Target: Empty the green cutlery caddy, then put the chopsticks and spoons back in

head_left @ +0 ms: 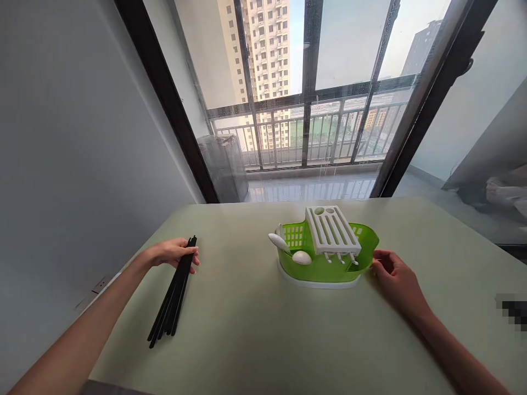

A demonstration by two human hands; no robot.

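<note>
The left hand point(175, 252) grips a bundle of black chopsticks point(176, 299) by the far end, their near ends fanned slightly over the pale green table point(247, 323). To the right sits a green cutlery basket point(321, 272) with a white base point(319, 285); white spoons point(302, 258) lean at its left, and a white slotted rack point(332, 230) with hooks lies tilted across it. The right hand's point(397, 280) curled fingers meet the basket's right end. On the far side, glass panels point(349, 55) face a balcony railing point(329, 129).

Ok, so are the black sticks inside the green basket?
No, the left hand is holding the black sticks over to the left, apart from the green basket.
</note>
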